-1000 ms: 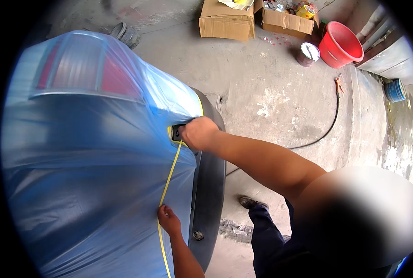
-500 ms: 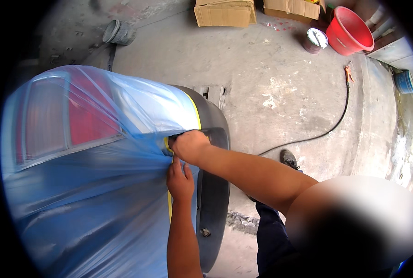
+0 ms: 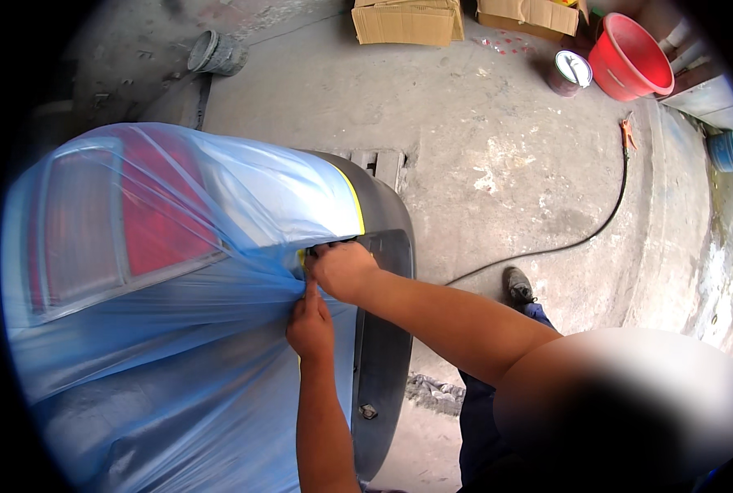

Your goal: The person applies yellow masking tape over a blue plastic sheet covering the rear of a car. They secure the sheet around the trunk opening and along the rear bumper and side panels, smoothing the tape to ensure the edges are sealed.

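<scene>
A car's rear corner is draped in clear blue masking film (image 3: pixel 185 361), with yellow masking tape (image 3: pixel 355 201) along the film's edge beside the dark grey bumper (image 3: pixel 383 345). Gathered folds of film run to a small dark recess at the bumper's top edge. There my right hand (image 3: pixel 343 269) is closed, its fingers curled at the recess; whatever they grip is hidden. Just below it, my left hand (image 3: pixel 310 326) lies against the film with the index finger stretched up to the right hand's fingertips. Its other fingers are bent and partly hidden.
On the concrete floor a black hose (image 3: pixel 580 241) ends in an orange-handled air gun (image 3: pixel 628 133). Farther back are cardboard boxes (image 3: pixel 407 23), a paint can (image 3: pixel 570 74), a red tub (image 3: pixel 629 57) and a grey bucket (image 3: pixel 217 54). A blue bucket (image 3: pixel 725 152) stands right.
My left hand has slid slightly left, its spread fingers now drawn in with the index stretched up. My right hand stays at the recess, turned a little. The whole view has shifted slightly.
</scene>
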A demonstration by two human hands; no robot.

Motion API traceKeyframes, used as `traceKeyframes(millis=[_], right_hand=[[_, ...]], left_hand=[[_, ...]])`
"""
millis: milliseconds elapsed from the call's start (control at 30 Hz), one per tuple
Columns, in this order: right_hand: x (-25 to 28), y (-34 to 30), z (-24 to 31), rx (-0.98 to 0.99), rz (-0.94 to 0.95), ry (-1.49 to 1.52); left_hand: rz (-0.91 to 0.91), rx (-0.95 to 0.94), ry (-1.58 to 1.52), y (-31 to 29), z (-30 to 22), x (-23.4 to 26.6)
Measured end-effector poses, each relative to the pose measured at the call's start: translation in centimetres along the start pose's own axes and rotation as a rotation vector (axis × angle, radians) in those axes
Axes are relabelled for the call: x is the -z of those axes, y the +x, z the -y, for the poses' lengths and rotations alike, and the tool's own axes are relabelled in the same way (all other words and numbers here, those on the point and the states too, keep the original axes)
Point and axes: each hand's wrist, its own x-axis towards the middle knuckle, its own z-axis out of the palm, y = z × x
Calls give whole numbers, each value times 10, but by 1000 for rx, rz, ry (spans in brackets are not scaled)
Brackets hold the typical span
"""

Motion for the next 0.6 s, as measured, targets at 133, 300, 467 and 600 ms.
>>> traceKeyframes(millis=[133,300,467,600], right_hand=[[-14,-18,-1,-3,-323,211],[-23,-37,9,-186,-529,463],[-41,-63,2,-119,-507,516],[-52,-86,-3,-136,-420,533]], left_hand=[[24,47,2,1,0,-1],[-49,28,-47,4,-3,-1],[381,175,90,27,-27,23],[481,166,95,38,-28,29]])
